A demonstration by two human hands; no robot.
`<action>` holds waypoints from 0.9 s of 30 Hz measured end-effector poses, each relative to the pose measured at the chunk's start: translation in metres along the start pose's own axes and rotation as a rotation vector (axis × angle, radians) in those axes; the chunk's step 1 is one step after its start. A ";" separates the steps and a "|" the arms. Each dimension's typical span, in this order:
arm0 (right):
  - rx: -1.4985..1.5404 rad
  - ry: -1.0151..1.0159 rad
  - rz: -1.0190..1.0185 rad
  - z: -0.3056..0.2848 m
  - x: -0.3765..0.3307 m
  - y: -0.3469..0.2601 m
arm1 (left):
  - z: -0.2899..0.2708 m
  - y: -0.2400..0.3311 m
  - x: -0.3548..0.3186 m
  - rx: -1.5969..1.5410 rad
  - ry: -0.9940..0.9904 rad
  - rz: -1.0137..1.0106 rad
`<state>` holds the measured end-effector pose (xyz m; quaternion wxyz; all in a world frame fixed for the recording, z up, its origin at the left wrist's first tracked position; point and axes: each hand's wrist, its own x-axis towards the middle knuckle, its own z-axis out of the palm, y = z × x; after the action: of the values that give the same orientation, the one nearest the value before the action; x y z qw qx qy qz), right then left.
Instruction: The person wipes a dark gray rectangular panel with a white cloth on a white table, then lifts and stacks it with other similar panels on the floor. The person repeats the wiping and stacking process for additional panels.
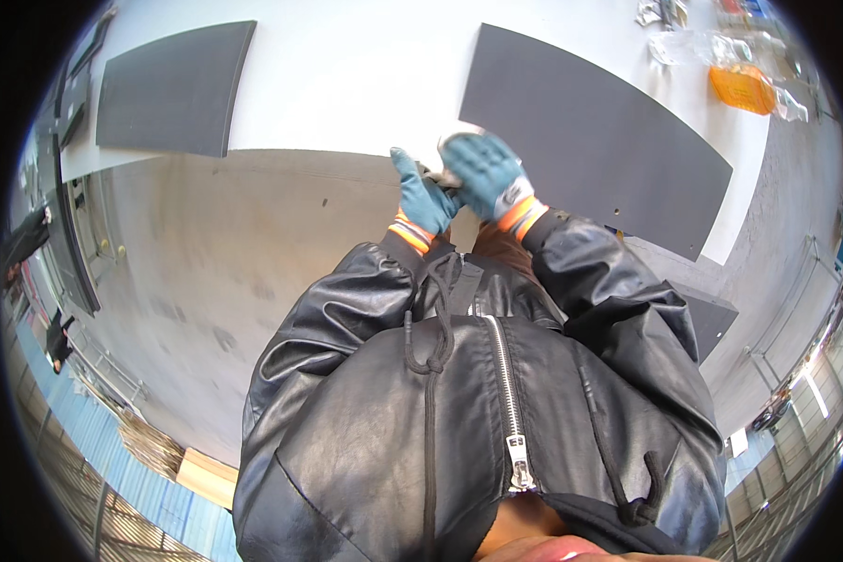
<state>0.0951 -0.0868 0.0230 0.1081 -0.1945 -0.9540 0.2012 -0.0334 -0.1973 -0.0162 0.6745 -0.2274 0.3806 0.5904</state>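
Note:
Both my hands wear teal gloves with orange and white cuffs, and they meet at the near edge of the white tabletop [347, 84]. My right hand [487, 173] is curled over a crumpled whitish thing that looks like a cloth [431, 157], and motion smears it a little. My left hand [425, 199] is closed at the same cloth, just left of the right hand, with its thumb pointing up. Its fingers are partly hidden. Right of my hands lies a dark grey panel [590, 140] with small holes near its edge.
Another dark grey panel [173, 89] lies at the left on the tabletop. An orange-filled plastic bottle [745, 89] and clear bottles [693, 47] lie at the far right. A further dark panel [707, 318] is below the right side. Stacked boards [206, 476] stand behind at left.

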 end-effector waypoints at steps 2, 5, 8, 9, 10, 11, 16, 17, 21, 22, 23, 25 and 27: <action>0.034 0.028 -0.040 -0.001 -0.024 -0.007 | 0.029 0.002 -0.015 0.124 -0.025 0.097; 0.021 0.080 -0.057 -0.003 -0.054 -0.002 | -0.005 0.004 0.009 0.123 -0.137 -0.076; 0.011 0.124 0.050 -0.024 -0.089 0.015 | -0.017 -0.001 0.013 0.175 0.000 -0.041; -0.007 0.118 0.096 -0.033 -0.104 0.024 | -0.005 0.000 0.009 0.104 0.049 -0.053; -0.032 0.144 0.152 -0.039 -0.123 0.034 | -0.008 -0.001 0.009 0.193 0.035 -0.003; -0.073 0.215 0.260 -0.047 -0.145 0.046 | 0.000 -0.004 0.006 0.229 0.061 0.005; -0.313 0.373 0.527 -0.105 -0.250 0.120 | -0.012 -0.003 0.008 0.276 0.069 0.031; -0.187 0.511 0.772 -0.116 -0.265 0.133 | -0.012 -0.002 0.009 0.294 0.084 0.039; -0.428 0.690 1.018 -0.137 -0.344 0.191 | -0.008 -0.002 0.012 0.318 0.113 0.030; -0.372 0.726 1.088 -0.128 -0.346 0.197 | -0.008 -0.002 0.012 0.310 0.113 0.022; -0.304 0.765 1.151 -0.123 -0.326 0.199 | -0.009 -0.001 0.012 0.331 0.142 0.040; -0.439 0.577 0.809 -0.106 -0.283 0.195 | -0.008 0.001 0.009 0.350 0.124 0.022; -0.335 0.357 0.678 -0.093 -0.192 0.125 | -0.012 0.004 0.007 0.377 0.168 0.046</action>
<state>0.3353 -0.0288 0.0281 0.1663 -0.5441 -0.8218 0.0308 -0.0403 -0.2010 -0.0282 0.6573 -0.1367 0.5443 0.5029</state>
